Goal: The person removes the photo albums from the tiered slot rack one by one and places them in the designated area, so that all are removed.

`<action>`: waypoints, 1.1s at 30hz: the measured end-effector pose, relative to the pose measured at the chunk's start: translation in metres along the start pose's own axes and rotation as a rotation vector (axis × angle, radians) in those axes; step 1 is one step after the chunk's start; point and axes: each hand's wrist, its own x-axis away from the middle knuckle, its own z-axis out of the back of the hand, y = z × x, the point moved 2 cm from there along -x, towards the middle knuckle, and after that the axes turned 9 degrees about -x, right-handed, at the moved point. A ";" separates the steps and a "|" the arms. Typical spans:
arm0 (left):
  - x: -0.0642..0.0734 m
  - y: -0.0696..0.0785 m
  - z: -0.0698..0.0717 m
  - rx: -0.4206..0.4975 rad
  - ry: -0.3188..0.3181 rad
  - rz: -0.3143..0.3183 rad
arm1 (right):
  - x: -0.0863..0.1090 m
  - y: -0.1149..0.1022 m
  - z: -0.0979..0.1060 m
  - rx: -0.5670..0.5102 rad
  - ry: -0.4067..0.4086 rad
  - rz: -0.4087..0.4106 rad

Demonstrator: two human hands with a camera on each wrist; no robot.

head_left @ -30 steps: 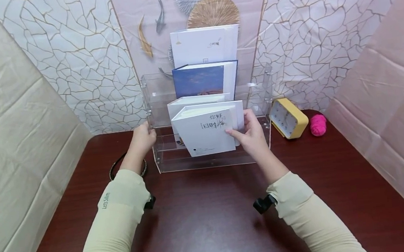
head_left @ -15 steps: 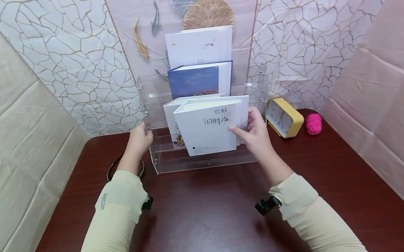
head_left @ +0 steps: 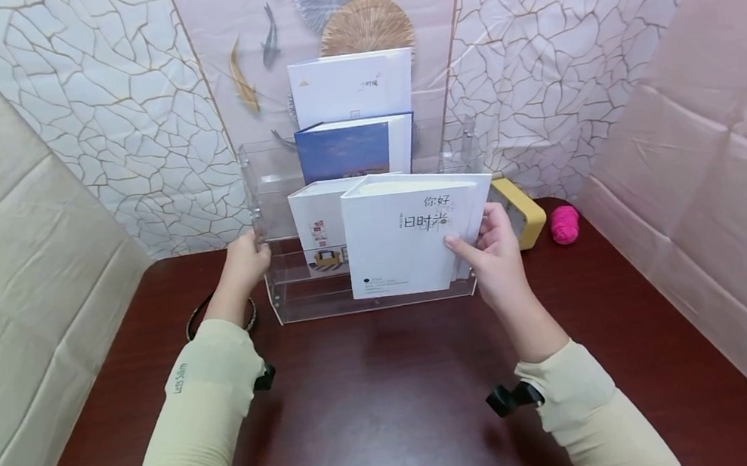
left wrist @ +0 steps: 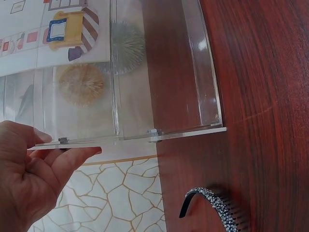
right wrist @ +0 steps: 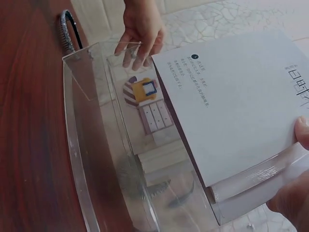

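Note:
My right hand (head_left: 503, 265) grips a white book (head_left: 396, 249) by its right edge, thumb on the front cover and fingers behind. The book is held in front of a clear acrylic rack (head_left: 299, 301), overlapping its lower tier in the head view. At the rack's left side, my left hand (head_left: 244, 263) pinches the side panel between thumb and fingers, as the left wrist view shows. Behind the held book, another white book (head_left: 318, 227) with a yellow picture stands in the rack. Above it stand a blue-covered book (head_left: 344, 151) and a white book (head_left: 351, 87) at the top.
A yellow clock-like box (head_left: 525, 213) and a pink yarn ball (head_left: 565, 225) sit right of the rack. A beaded headband (left wrist: 212, 200) lies on the dark wooden table (head_left: 365, 416) near my left forearm. Patterned fabric (head_left: 100, 102) rises behind the rack.
My right hand has moved to the right and toward me with the white book, uncovering more of the book behind it. The left hand keeps its hold on the rack.

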 end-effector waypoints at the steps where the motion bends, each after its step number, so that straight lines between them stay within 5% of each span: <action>1: 0.000 0.000 0.000 -0.001 -0.006 0.003 | 0.002 -0.001 0.003 -0.002 0.009 0.003; 8: 0.000 -0.001 0.006 0.002 0.002 0.002 | 0.016 0.002 0.030 -0.040 0.083 -0.013; 16: 0.003 -0.002 0.005 -0.006 -0.001 0.009 | 0.041 0.009 0.066 -0.154 0.323 -0.124; 28: 0.003 -0.003 0.007 -0.003 0.014 0.002 | 0.063 -0.007 0.121 -0.549 0.702 -0.167; 33: 0.002 -0.004 0.006 -0.002 0.019 -0.007 | 0.064 -0.007 0.141 -0.631 0.798 -0.194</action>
